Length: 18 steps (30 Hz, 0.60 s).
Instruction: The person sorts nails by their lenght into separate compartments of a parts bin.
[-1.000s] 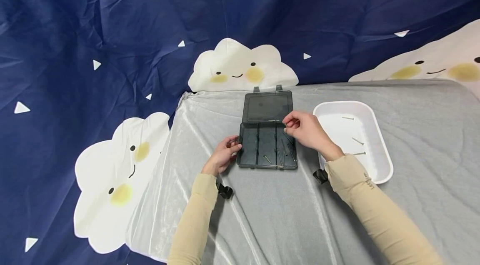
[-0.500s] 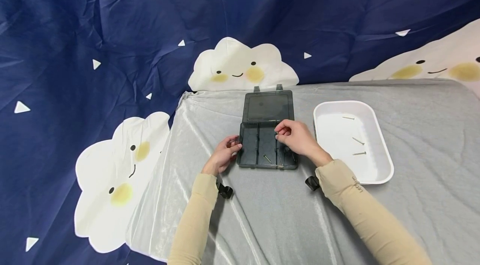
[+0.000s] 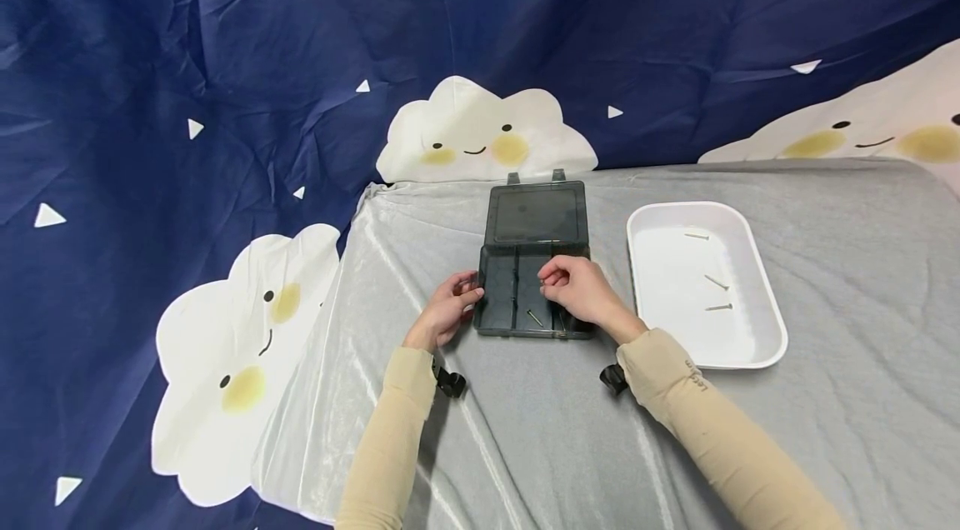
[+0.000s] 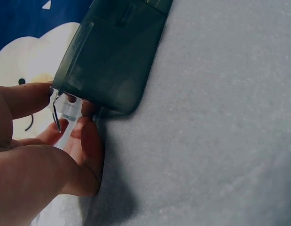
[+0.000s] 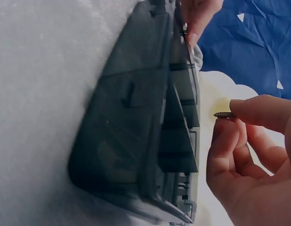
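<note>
**Screw (image 5: 224, 114) pinched in right hand (image 3: 581, 290), above box (image 3: 495, 309); box gripped at left side by left hand (image 3: 450, 307)**

Head view: Box set on grey cloth (image 3: 540, 430), between the two hands; lid (image 3: 537, 213) folded back on the far side. Left hand curled at the box's left wall, touching. Right hand over the box from the right, thumb and fingertips brought together above the middle section; screw too small to make out from here. Right section largely hidden beneath the same hand, only a bit of metal showing near the front wall. Loose screw (image 3: 535, 317) lying aslant in the middle section, near the right fingertips. Farther right, across a strip of cloth: white tray (image 3: 678, 288) with three tray screws (image 3: 717, 282), well apart from both hands. Behind: blue backdrop (image 3: 300, 30) with clouds.

Left wrist view: Box corner between thumb and fingers of left hand; hand cut off at left, box cut off at top. Clear piece (image 4: 69, 107) among the fingers, nature hard to tell.

Right wrist view: Screw between thumb and fingertips, pointed tip bare, remainder hidden. Held above the rim, apart from the box. Left hand at top, partly cut off, at the box's far end.
</note>
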### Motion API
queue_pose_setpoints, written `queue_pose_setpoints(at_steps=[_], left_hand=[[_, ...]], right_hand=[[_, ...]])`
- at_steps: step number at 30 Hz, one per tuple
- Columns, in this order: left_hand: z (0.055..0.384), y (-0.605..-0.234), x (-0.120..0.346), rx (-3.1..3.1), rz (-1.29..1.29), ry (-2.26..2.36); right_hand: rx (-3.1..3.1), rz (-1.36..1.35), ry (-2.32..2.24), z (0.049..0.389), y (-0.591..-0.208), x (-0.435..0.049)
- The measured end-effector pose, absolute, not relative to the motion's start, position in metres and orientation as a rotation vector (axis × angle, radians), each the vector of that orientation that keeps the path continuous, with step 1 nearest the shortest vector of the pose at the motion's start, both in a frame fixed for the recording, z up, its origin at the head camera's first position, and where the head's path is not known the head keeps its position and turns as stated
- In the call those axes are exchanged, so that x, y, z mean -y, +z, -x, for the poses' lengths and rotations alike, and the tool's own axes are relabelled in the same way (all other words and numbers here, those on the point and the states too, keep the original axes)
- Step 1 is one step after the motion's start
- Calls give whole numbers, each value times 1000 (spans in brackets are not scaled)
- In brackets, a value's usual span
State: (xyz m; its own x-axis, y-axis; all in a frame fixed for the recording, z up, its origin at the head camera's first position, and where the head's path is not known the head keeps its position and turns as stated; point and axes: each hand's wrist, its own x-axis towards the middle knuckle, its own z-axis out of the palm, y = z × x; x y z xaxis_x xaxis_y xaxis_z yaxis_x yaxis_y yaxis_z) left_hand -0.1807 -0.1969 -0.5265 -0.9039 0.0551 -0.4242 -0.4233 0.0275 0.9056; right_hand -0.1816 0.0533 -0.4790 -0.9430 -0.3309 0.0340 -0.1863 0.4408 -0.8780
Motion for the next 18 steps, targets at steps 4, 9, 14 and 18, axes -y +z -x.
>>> queue_pose_setpoints(at_steps=[4, 9, 14, 18], left_hand=[[181, -527, 197, -1977, 374, 1936], [180, -525, 197, -1970, 354, 1938], [179, -526, 197, -1972, 346, 1937], [180, -530, 197, -1974, 363, 1943]], right_hand=[[-2542, 438, -1523, 180, -482, -50], [-2575, 410, -1504, 178, -484, -48], [-2644, 391, -1462, 177, -487, -46], [-2667, 378, -1448, 177, -489, -45]])
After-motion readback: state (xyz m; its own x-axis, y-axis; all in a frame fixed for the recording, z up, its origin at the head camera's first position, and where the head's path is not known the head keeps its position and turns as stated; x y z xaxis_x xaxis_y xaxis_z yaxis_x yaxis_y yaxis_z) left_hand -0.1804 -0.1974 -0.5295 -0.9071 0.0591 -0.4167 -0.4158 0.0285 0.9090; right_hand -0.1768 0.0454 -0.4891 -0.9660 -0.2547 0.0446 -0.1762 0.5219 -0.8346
